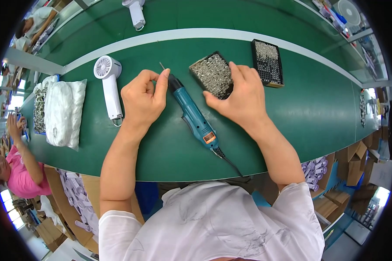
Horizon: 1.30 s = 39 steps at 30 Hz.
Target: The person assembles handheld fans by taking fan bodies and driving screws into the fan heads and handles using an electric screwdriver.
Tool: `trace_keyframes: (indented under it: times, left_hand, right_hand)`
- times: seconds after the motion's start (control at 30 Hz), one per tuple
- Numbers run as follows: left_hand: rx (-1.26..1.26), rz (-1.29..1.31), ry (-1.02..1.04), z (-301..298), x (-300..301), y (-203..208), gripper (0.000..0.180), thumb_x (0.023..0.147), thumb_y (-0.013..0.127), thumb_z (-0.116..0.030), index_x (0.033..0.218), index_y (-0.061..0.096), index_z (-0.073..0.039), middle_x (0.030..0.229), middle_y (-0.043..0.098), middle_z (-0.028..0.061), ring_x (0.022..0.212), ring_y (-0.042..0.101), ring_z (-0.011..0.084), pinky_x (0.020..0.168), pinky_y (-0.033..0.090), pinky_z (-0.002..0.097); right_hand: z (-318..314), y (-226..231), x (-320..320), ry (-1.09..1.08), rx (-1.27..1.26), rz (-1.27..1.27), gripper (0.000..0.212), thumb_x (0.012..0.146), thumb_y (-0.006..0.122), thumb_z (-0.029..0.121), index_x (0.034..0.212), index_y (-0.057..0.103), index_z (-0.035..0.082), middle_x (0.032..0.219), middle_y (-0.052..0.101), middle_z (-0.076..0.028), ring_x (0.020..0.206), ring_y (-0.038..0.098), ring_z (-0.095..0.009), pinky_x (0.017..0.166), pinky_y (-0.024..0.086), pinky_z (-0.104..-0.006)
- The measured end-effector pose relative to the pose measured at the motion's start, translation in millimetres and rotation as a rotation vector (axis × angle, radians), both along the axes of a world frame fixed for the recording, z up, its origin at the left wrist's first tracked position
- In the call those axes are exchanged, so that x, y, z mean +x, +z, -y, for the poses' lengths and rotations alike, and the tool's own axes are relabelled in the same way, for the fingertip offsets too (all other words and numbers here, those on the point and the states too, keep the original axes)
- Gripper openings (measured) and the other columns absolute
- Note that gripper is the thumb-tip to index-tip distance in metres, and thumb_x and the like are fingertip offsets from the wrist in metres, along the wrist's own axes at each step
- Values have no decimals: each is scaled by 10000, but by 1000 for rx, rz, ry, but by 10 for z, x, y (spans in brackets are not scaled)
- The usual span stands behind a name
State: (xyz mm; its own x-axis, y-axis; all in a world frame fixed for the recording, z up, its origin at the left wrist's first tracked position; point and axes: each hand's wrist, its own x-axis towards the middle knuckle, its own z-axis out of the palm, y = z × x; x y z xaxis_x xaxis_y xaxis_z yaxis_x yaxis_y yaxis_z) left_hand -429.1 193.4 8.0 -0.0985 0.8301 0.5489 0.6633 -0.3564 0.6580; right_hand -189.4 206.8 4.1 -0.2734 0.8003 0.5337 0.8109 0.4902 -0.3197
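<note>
My left hand (144,96) is closed, with thumb and forefinger pinched together beside the tip of a teal electric screwdriver (196,115). Whatever the pinch holds, if anything, is too small to make out. The screwdriver lies slanted on the green bench between my hands, its thin bit pointing away and its cord trailing toward me. My right hand (244,93) grips a small black tray of metal screws (212,71) by its right side, thumb at the near edge. Left of my left hand lies a white handheld fan (112,89) with a round grille and a wire loop.
A second black tray (268,63), with screws in rows, stands at the far right. White plastic bags (64,113) and a blue bin of metal loops (39,108) sit left. Beyond the pale rail (196,34) lies another fan (136,15). A pink-shirted person (24,174) sits left.
</note>
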Motion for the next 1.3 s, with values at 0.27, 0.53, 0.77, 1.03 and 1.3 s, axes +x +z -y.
trace_keyframes:
  times: [0.27, 0.53, 0.77, 1.03, 1.3]
  left_hand:
    - [0, -8, 6, 2, -3, 14, 242, 870, 787, -95, 724, 611, -16, 479, 327, 1, 434, 264, 84, 423, 219, 286]
    - [11, -25, 0, -1, 1, 12, 246, 873, 786, -94, 722, 608, -17, 478, 328, -2, 436, 267, 81, 424, 219, 286]
    - [6, -14, -3, -3, -6, 8, 245, 871, 784, -84, 720, 603, -18, 480, 333, -3, 437, 270, 78, 424, 219, 283]
    - [-7, 11, -3, -4, 16, 32, 248, 865, 788, -85, 716, 601, -19, 483, 338, -5, 438, 275, 77, 423, 223, 281]
    - [8, -13, 1, 7, 31, 24, 249, 864, 792, -100, 718, 608, -18, 484, 348, 6, 438, 293, 80, 422, 237, 278]
  right_hand:
    - [36, -3, -50, 18, -10, -17, 775, 606, 872, 338, 1133, 622, -172, 1029, 649, -243, 927, 610, -372, 857, 520, -447]
    - [-14, -2, 9, 6, -7, 13, 776, 604, 879, 343, 1143, 628, -157, 1045, 650, -227, 946, 616, -364, 868, 519, -437]
    - [25, -16, -40, 23, -68, 10, 831, 614, 874, 370, 1195, 599, -155, 1061, 642, -237, 978, 603, -376, 892, 511, -445]
    - [24, 84, 14, -40, -182, 127, 893, 639, 873, 390, 1281, 562, -148, 1125, 632, -233, 1045, 586, -371, 945, 502, -435]
    - [43, 101, 20, -37, -115, 87, 821, 631, 868, 374, 1210, 609, -147, 1083, 652, -234, 1001, 597, -362, 912, 508, -439]
